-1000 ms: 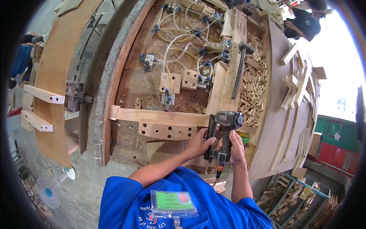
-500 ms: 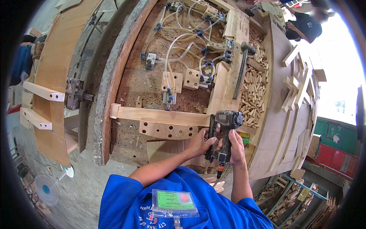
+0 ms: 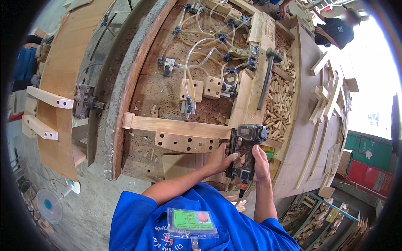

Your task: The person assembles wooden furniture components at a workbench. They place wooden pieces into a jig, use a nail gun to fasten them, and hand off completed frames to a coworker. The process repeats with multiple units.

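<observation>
Between my two hands is a black pneumatic nail gun [image 3: 248,134], held upright at the near right corner of the bench. My right hand [image 3: 261,165] wraps the grip. My left hand [image 3: 220,160] closes around the magazine side, its thumb across it; some fingers are hidden. An air hose with an orange-ringed fitting [image 3: 243,186] hangs from the lower end of the grip. Just ahead, a pale wooden bar [image 3: 176,126] lies crosswise, its right end beside the nail gun's nose. Against its near side sits a wooden block with dark holes [image 3: 187,142].
Clear air tubes with blue fittings [image 3: 222,37] spread over the bench. A hammer [image 3: 268,77] lies beside a trough of wooden dowels [image 3: 279,96]. Wood strips [image 3: 328,100] rest on the right-hand board. A fan [image 3: 50,205] stands lower left; a person [image 3: 337,31] is at upper right.
My grip and the nail gun stay nearly the same. The view shifts slightly. At the top, another person's hand comes further into sight.
</observation>
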Available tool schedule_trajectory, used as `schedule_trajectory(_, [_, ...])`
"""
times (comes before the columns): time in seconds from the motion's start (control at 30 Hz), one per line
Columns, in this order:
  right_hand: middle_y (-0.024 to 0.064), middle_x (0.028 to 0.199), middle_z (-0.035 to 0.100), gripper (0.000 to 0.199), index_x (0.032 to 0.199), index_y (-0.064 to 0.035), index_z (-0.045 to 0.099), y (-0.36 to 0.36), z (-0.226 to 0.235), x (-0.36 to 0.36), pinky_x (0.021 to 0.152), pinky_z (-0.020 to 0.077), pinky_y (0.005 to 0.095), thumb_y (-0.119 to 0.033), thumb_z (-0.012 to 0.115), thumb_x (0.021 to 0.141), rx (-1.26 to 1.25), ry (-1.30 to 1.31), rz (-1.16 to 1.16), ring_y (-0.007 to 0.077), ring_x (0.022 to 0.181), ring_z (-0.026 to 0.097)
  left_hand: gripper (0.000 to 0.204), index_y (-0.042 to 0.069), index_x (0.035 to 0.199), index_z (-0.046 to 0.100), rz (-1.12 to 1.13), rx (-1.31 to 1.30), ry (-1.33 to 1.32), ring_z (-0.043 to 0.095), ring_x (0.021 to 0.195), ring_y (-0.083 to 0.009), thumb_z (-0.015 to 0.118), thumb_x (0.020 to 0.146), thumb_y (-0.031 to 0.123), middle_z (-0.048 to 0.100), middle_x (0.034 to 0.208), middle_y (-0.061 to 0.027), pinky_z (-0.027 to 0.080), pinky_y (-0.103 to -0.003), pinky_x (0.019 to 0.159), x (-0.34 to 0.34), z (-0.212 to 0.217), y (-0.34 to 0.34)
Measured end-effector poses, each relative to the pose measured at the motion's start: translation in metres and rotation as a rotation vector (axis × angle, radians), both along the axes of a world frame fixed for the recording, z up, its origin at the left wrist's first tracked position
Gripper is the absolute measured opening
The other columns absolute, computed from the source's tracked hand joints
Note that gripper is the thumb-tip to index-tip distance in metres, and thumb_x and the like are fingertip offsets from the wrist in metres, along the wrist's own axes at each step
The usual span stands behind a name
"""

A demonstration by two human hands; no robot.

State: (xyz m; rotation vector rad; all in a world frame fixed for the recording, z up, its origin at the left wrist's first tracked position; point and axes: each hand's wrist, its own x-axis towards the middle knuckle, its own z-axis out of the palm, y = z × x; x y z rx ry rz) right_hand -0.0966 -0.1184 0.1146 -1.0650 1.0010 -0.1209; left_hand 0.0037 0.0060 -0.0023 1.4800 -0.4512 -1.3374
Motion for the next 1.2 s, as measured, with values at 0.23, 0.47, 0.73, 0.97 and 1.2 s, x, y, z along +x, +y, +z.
schedule_trajectory(0.23, [0.0066, 0.080, 0.067, 0.050, 0.133, 0.0028, 0.060, 0.000, 0.003, -0.001, 0.065, 0.0542, 0.0293, -0.042, 0.046, 0.115, 0.043, -0.015, -0.008, 0.0144, 0.067, 0.063, 0.054, -0.003, 0.128, 0.059, -0.027, 0.020, -0.026, 0.070, 0.093, -0.0291, 0.076, 0.095, 0.038, 0.072, 0.105, -0.0183, 0.055, -0.042, 0.085, 0.000, 0.001, 0.000])
schedule_trajectory(0.47, [0.0102, 0.077, 0.068, 0.039, 0.121, 0.0011, 0.062, 0.003, 0.030, -0.040, 0.064, 0.0561, 0.0335, -0.034, 0.046, 0.115, -0.081, -0.004, -0.194, 0.0191, 0.064, 0.065, 0.057, 0.001, 0.137, 0.061, -0.141, -0.066, -0.104, 0.074, 0.099, -0.0282, 0.076, 0.097, 0.038, 0.075, 0.109, -0.0164, 0.058, -0.041, 0.089, 0.007, 0.024, 0.001])
schedule_trajectory(0.73, [0.0035, 0.095, 0.062, 0.032, 0.122, -0.0018, 0.062, -0.040, 0.047, -0.214, 0.052, 0.0495, 0.0277, -0.032, 0.060, 0.111, -0.805, 0.473, -0.408, 0.0105, 0.058, 0.060, 0.037, 0.001, 0.126, 0.069, 0.339, -0.214, -0.638, 0.074, 0.100, -0.0246, 0.069, 0.103, 0.030, 0.076, 0.113, -0.0147, 0.059, -0.039, 0.087, 0.149, 0.047, 0.028])
schedule_trajectory(0.97, [0.0303, 0.126, 0.060, 0.048, 0.139, 0.0053, 0.058, -0.106, 0.008, -0.293, 0.106, 0.0482, 0.0537, -0.024, 0.065, 0.103, -1.275, 1.235, -0.183, 0.0481, 0.124, 0.059, 0.039, 0.001, 0.125, 0.069, 0.411, 0.111, -1.357, 0.067, 0.113, -0.0451, 0.059, 0.105, 0.032, 0.071, 0.122, -0.0250, 0.053, -0.053, 0.100, 0.305, 0.024, -0.002])
schedule_trajectory(1.2, [0.0201, 0.137, 0.052, 0.069, 0.149, 0.0050, 0.049, -0.104, -0.014, -0.311, 0.099, 0.0577, 0.0487, -0.033, 0.074, 0.097, -1.237, 1.390, -0.245, 0.0402, 0.124, 0.063, 0.037, 0.000, 0.119, 0.073, 0.250, 0.125, -1.238, 0.069, 0.114, -0.0377, 0.057, 0.108, 0.031, 0.074, 0.115, -0.0216, 0.053, -0.045, 0.098, 0.297, 0.017, -0.006])
